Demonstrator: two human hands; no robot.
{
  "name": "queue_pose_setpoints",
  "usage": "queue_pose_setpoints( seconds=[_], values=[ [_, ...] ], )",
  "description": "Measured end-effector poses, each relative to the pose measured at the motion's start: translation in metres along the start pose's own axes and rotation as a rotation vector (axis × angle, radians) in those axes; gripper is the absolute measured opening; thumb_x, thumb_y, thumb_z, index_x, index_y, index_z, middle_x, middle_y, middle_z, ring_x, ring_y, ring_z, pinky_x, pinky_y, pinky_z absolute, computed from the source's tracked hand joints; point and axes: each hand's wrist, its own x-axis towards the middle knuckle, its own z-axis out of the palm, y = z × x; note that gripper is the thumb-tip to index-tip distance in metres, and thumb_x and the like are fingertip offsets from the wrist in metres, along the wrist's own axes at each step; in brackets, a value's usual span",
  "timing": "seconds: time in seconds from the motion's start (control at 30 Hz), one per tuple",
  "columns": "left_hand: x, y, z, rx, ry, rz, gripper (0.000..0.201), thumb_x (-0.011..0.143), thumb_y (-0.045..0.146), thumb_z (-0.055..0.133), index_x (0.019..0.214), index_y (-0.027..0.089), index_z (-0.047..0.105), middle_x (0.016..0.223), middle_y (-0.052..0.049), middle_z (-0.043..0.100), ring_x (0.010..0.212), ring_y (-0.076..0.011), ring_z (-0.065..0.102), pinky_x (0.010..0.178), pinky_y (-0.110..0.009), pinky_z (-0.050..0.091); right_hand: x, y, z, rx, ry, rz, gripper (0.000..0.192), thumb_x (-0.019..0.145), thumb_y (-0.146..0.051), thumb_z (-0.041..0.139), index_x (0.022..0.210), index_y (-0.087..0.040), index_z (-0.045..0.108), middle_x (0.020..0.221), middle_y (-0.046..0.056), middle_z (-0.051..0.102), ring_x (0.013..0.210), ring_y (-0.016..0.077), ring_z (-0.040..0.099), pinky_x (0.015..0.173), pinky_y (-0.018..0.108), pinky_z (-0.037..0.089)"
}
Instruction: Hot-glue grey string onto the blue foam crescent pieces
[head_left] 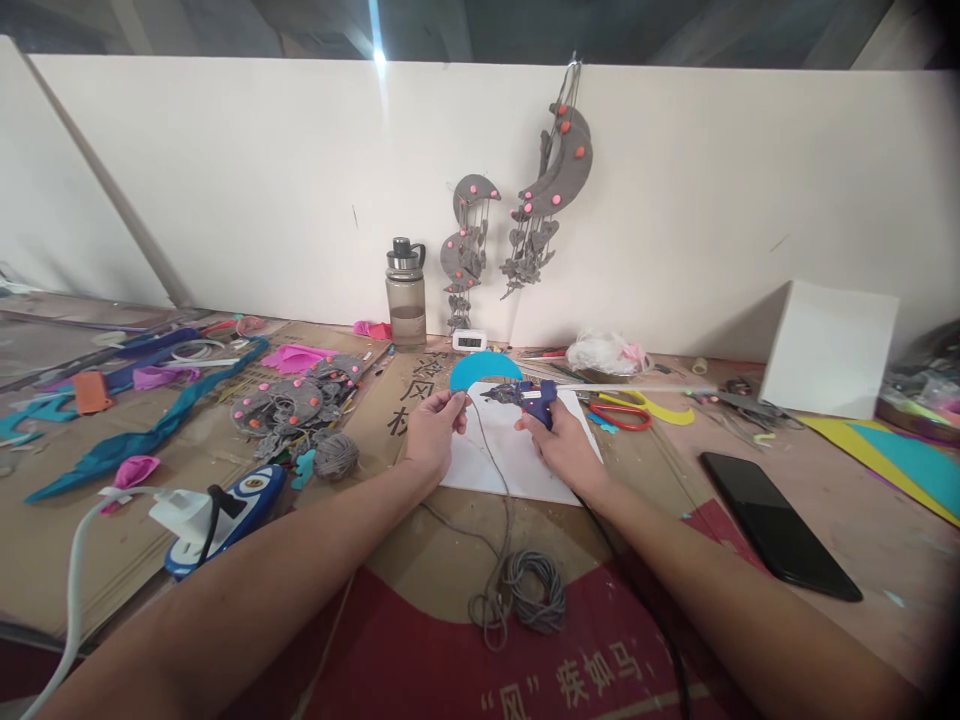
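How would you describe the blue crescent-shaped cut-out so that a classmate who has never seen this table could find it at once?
Start at the white sheet of paper in the middle of the cardboard-covered table. At its far edge, the left hand pinches the blue crescent-shaped foam cut-out, with the right hand holding a dark blue glue gun beside it. Unlike the grey moon hangings nearby, it is plain, bright blue and undecorated.

I see a matt blue foam crescent point(484, 369), a plastic glue gun point(534, 398), rough grey cord point(534, 592), and a glossy black phone point(776, 523) on brown cardboard point(390, 415).
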Motion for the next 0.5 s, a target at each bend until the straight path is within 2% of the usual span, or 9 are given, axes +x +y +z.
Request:
queue_pose_setpoints(
  seconds=[0.1, 0.23, 0.37, 0.5],
  values=[
    [0.0, -0.001, 0.0, 0.0, -0.024, -0.005, 0.02, 0.067, 0.031, 0.07, 0.068, 0.013, 0.062, 0.057, 0.0, 0.055, 0.045, -0.0051, 0.041, 0.045, -0.022, 0.029, 0.009, 0.002, -0.004, 0.02, -0.073, 0.154, 0.022, 0.085, -0.041, 0.048, 0.092, -0.021, 0.052, 0.049, -0.004, 0.056, 0.037, 0.015, 0.051, 0.042, 0.026, 0.037],
    [0.0, -0.003, -0.001, 0.042, -0.068, -0.003, 0.02, 0.07, 0.032, 0.069, 0.069, 0.013, 0.063, 0.056, 0.001, 0.054, 0.045, -0.0051, 0.041, 0.044, -0.022, 0.028, 0.02, 0.005, -0.013, -0.253, -0.13, 0.269, 0.028, 0.086, -0.046, 0.045, 0.082, -0.02, 0.054, 0.057, 0.005, 0.064, 0.047, 0.0199, 0.06, 0.047, 0.029, 0.041],
    [-0.002, -0.005, -0.001, 0.062, -0.107, 0.012, 0.022, 0.069, 0.034, 0.07, 0.07, 0.013, 0.063, 0.058, 0.0, 0.056, 0.046, -0.0054, 0.042, 0.044, -0.021, 0.029, 0.022, 0.012, -0.019, -0.608, 0.0, 0.131, 0.037, 0.084, -0.052, 0.047, 0.077, -0.018, 0.06, 0.082, 0.017, 0.069, 0.075, 0.0289, 0.067, 0.061, 0.035, 0.046],
    [-0.004, -0.003, 0.001, 0.086, -0.12, 0.013, 0.021, 0.069, 0.034, 0.07, 0.069, 0.013, 0.064, 0.057, 0.001, 0.055, 0.045, -0.0054, 0.041, 0.043, -0.021, 0.029, 0.017, 0.013, -0.02, -0.738, 0.009, 0.056, 0.044, 0.086, -0.055, 0.044, 0.081, -0.015, 0.062, 0.085, 0.021, 0.067, 0.078, 0.0294, 0.066, 0.065, 0.037, 0.047]
  ],
)
